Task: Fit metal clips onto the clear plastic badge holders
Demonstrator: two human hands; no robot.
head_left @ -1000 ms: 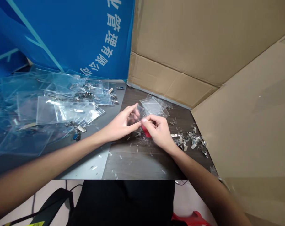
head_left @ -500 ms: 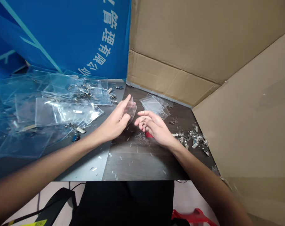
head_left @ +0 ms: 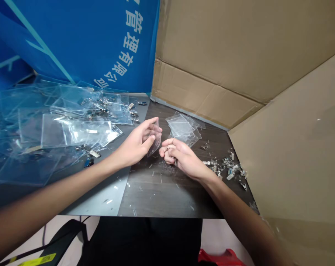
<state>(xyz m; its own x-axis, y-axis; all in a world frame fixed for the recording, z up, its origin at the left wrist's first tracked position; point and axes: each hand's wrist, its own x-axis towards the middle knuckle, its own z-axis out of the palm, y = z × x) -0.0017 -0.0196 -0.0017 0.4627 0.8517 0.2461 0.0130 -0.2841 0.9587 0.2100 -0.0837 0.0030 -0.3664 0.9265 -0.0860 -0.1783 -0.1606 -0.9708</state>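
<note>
My left hand [head_left: 138, 144] is closed on a clear plastic badge holder [head_left: 155, 142], pinched between thumb and fingers and bent into a curve, its slotted edge facing right. Just right of it, my right hand [head_left: 180, 155] has its fingers curled round a small metal badge clip [head_left: 175, 159], of which only glints show. The two hands are close but apart above the dark table. Behind them lies a small stack of clear badge holders [head_left: 181, 125]. Loose metal clips [head_left: 232, 168] lie in a heap right of my right hand.
A wide pile of clear holders with clips attached [head_left: 81, 133] covers the left of the table. Small clear plastic scraps [head_left: 134, 212] are scattered over the dark tabletop [head_left: 162, 199]. Cardboard walls [head_left: 200, 88] stand behind and at right, a blue banner [head_left: 81, 40] at back left.
My right hand's fingers have curled in tighter, and the red thing below it is now hidden. The badge holder in my left hand has turned and shows more of its slotted edge.
</note>
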